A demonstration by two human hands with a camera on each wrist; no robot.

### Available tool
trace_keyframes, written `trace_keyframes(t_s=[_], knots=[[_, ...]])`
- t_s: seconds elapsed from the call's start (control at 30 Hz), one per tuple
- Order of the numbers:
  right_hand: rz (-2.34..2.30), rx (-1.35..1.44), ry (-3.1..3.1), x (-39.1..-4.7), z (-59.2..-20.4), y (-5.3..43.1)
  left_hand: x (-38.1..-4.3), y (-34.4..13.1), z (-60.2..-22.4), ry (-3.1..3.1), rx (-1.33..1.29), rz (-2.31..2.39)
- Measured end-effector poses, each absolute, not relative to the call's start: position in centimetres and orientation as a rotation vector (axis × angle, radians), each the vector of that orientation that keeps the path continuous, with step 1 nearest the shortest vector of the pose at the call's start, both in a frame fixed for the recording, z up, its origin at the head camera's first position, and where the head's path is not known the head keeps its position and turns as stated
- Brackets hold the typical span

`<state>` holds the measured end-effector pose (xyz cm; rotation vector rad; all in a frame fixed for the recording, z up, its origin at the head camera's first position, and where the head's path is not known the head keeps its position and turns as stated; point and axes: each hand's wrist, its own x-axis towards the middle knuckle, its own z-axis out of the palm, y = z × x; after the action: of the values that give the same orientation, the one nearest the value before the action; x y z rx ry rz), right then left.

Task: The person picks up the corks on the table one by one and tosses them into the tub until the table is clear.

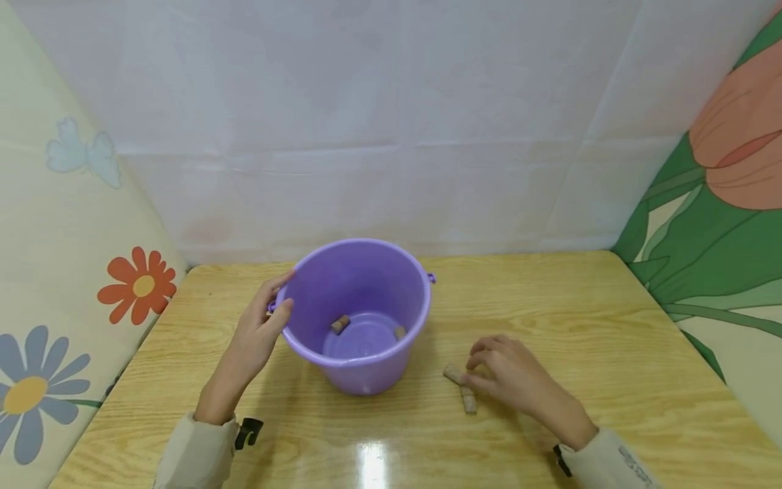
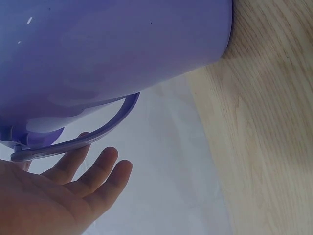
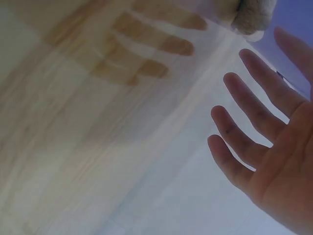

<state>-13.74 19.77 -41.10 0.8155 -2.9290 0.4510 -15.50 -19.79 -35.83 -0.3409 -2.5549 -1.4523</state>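
A purple bucket (image 1: pixel 366 377) with a swing handle (image 2: pixel 115 120) stands upright on the table. My left hand (image 1: pixel 250 339) holds its left rim, thumb over the edge; in the left wrist view the other fingers (image 2: pixel 100 174) stay loosely extended beside the handle. Inside the bucket are two short brown cylinders that look like corks, one at the left (image 1: pixel 340 324) and one at the right, partly hidden by the rim. Two similar corks lie end to end on the table, the upper cork (image 1: pixel 453 373) and the lower cork (image 1: pixel 468 399). Right beside them is my right hand (image 1: pixel 510 373), fingers spread, holding nothing.
The light wood-grain table (image 1: pixel 550 299) reaches back to a white cloth (image 1: pixel 391 136). Flower-printed panels stand at the left (image 1: pixel 79 272) and right (image 1: pixel 721 258). Light glares off the table's front.
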Motion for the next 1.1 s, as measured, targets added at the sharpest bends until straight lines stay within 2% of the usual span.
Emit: trace_keyframes(t_s=[1.1], knots=[[0.457, 0.767, -2.909, -14.0, -42.2, 18.4, -15.7, -19.8, -35.8, -2.561, -0.335, -1.452]])
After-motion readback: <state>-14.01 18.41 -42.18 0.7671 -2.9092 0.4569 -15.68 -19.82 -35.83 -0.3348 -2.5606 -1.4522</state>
